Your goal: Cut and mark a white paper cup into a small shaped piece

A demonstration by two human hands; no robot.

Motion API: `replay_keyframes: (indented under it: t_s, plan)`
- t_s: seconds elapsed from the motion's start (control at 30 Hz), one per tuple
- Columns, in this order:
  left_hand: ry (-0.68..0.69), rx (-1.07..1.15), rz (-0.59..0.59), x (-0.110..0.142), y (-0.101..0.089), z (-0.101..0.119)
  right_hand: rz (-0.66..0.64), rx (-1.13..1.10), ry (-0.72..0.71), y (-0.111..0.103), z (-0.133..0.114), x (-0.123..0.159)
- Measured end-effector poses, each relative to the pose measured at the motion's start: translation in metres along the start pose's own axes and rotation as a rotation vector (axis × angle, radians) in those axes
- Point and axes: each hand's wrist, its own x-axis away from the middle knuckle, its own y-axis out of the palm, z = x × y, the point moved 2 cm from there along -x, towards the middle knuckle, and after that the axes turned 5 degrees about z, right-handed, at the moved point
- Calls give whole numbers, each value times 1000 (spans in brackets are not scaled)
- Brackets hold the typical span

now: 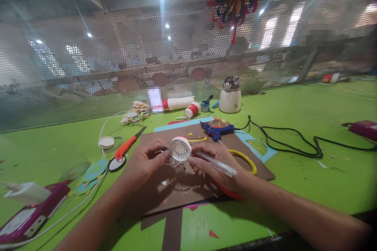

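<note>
Both my hands meet over a brown cardboard sheet (165,194) on the green table (294,157). My left hand (144,162) is closed, its fingertips pinching the left edge of a small white disc with a red rim (180,149). My right hand (215,162) is closed on the disc's right side and also holds a clear pen-like stick (218,164) that slants toward the lower right. A yellow ring (246,160) lies just right of my right hand. A red strip shows under my right wrist.
A blue glue gun (216,130) with a black cord (294,141) lies behind the hands. An orange cutter (128,145), paper rings (96,169), a white jug (230,95), red-and-white cups (192,110) and purple devices (32,213) are around. A perforated metal screen (88,66) backs the table.
</note>
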Motion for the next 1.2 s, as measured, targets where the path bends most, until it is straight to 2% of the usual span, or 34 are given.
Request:
replay_keyframes:
  t_s: [0.4,0.83,1.2]
  plan:
    - [-2,22,-14,1,5,7,28,50,-25,-2,1,3]
    - [-17,-35,-39,0,2,2,8,-66,57,-2,2,2]
    - [-14,7,-23,0,4,5,-40,-162,135,-4,2,0]
